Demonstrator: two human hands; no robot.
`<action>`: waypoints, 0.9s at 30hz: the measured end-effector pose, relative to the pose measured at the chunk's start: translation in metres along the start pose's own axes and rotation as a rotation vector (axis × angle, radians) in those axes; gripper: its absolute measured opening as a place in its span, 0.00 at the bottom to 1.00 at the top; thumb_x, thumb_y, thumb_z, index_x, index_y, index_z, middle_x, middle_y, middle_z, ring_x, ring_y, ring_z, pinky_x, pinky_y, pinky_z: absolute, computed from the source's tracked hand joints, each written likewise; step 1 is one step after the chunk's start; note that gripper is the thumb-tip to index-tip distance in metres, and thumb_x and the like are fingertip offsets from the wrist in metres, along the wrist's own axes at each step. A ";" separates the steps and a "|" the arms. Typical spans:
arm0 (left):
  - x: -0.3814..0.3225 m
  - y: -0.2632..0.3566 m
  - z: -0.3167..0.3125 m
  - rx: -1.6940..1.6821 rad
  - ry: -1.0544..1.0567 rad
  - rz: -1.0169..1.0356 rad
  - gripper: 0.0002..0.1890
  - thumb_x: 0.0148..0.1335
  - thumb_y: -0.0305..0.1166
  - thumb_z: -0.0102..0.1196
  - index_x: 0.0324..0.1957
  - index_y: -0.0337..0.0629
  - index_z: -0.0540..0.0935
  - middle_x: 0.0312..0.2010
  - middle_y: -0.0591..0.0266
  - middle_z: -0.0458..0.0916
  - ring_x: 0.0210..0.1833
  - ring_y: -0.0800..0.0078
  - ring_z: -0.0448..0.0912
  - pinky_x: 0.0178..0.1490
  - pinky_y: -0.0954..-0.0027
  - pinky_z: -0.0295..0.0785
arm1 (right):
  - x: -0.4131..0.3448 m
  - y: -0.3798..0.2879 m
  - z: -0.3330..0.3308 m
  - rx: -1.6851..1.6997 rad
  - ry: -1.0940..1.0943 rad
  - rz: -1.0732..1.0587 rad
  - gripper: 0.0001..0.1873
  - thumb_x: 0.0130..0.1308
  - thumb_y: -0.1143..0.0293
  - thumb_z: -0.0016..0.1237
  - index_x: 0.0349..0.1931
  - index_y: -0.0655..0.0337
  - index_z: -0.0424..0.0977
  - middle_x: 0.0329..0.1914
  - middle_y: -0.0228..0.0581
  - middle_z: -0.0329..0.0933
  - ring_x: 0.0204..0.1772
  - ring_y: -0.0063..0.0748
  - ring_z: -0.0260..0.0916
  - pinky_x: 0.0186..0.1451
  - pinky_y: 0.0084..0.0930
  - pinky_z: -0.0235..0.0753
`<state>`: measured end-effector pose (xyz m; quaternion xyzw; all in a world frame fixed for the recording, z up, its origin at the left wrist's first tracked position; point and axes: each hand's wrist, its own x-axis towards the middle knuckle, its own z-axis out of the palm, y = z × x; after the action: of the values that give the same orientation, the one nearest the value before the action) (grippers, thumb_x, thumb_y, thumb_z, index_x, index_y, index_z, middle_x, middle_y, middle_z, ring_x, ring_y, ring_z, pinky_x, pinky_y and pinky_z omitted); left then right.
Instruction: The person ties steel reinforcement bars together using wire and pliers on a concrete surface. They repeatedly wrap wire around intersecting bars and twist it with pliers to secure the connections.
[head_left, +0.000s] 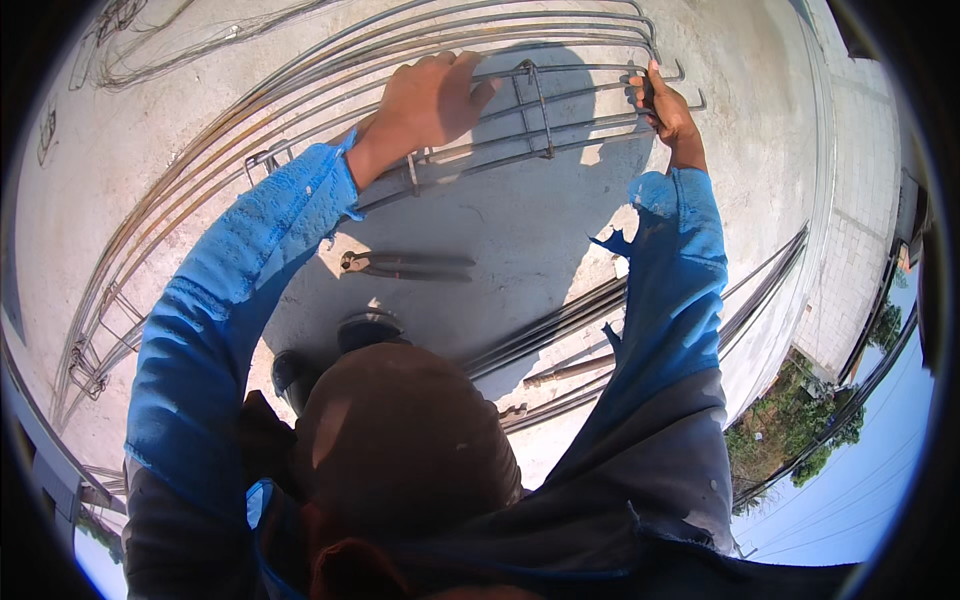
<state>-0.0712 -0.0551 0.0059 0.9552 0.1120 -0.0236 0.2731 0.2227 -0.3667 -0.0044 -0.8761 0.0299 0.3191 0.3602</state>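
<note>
A long rebar cage (574, 136) with rectangular steel stirrups (544, 112) lies across the floor before me. My right hand (667, 109) is closed around a bar near the cage's right end, beside the hooked bar tips. Over the cage's middle, my left hand (431, 101) has its thumb and index finger apart. The other fingers are partly hidden, and I cannot tell whether the hand touches the bars below. Nearer my feet, a pair of end-cutting pincers (405, 267) rests on the concrete with its handles pointing right.
Beyond the cage run several long rebars (300, 71) with bent ends. Dark steel bars (551, 330) lie at my right, beneath my sleeve. Tangled thin wire (161, 64) is at the far left. My shoes (367, 330) stand on the concrete floor (480, 225). A block wall (855, 202) borders the right side.
</note>
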 end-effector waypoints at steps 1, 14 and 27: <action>0.012 0.017 0.012 -0.069 -0.094 -0.087 0.34 0.76 0.62 0.53 0.66 0.43 0.81 0.45 0.50 0.89 0.49 0.47 0.90 0.54 0.49 0.84 | 0.000 0.004 -0.002 0.066 -0.035 -0.028 0.38 0.74 0.24 0.44 0.51 0.51 0.86 0.29 0.16 0.72 0.34 0.17 0.63 0.37 0.23 0.58; 0.049 0.072 0.051 -0.089 -0.204 -0.061 0.70 0.39 0.72 0.79 0.82 0.50 0.64 0.56 0.44 0.86 0.73 0.48 0.76 0.66 0.21 0.58 | 0.012 0.029 -0.014 0.041 0.085 0.006 0.34 0.65 0.23 0.55 0.26 0.46 0.76 0.31 0.23 0.74 0.35 0.22 0.52 0.39 0.30 0.49; 0.046 0.082 0.061 -0.064 -0.098 -0.039 0.68 0.44 0.73 0.77 0.83 0.52 0.60 0.64 0.38 0.79 0.74 0.36 0.72 0.64 0.15 0.63 | 0.037 0.011 -0.030 -0.092 0.250 0.171 0.29 0.65 0.36 0.66 0.29 0.55 0.77 0.24 0.29 0.66 0.28 0.27 0.58 0.33 0.32 0.59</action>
<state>-0.0067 -0.1457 -0.0089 0.9413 0.1178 -0.0720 0.3080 0.2654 -0.3878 -0.0165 -0.9189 0.1344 0.2380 0.2845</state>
